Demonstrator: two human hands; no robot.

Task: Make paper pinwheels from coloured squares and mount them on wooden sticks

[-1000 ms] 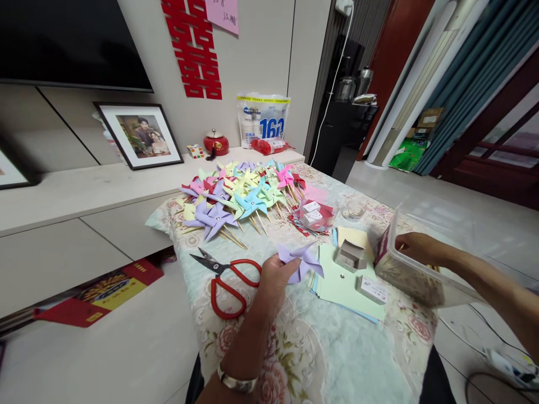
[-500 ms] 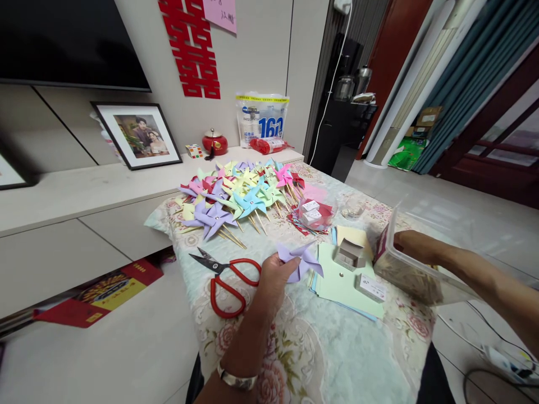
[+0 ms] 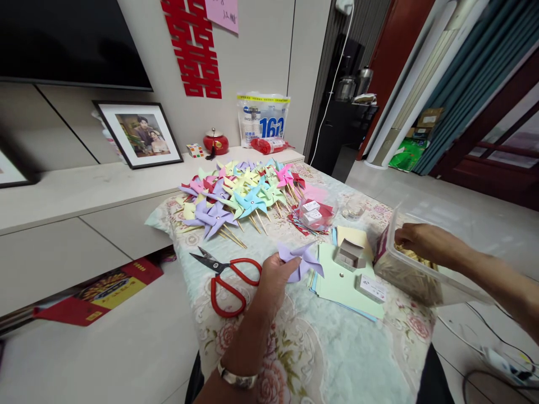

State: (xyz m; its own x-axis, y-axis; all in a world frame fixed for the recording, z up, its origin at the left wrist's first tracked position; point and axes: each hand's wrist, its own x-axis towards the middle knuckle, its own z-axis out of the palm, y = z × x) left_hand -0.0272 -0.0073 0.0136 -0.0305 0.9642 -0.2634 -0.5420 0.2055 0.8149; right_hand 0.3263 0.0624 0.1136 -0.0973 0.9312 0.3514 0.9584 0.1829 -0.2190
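Note:
My left hand (image 3: 275, 275) is closed on a lilac paper pinwheel (image 3: 301, 262), thumb on top near its middle. Red-handled scissors (image 3: 219, 272) lie open just left of that hand. At the right, my right hand (image 3: 415, 238) reaches over the rim of a clear plastic container (image 3: 385, 264) that holds thin wooden sticks (image 3: 421, 280). Its fingers are pinched together at the sticks; what they hold, if anything, is too small to make out. Between the hands lies a stack of coloured paper sheets (image 3: 332, 280), with an open small box (image 3: 350, 255) and a closed small box (image 3: 370, 288) on it.
Many finished pinwheels on sticks (image 3: 248, 196) are heaped at the table's back. A clear bag with red paper and small boxes (image 3: 315, 214) lies behind the paper stack. A cabinet (image 3: 76, 193) bearing a framed photo (image 3: 143, 134) runs along the wall. Cables (image 3: 475, 336) lie on the floor.
My right hand has risen a little inside the plastic container, so its fingers and more sticks show. My left hand keeps the pinwheel in the same place.

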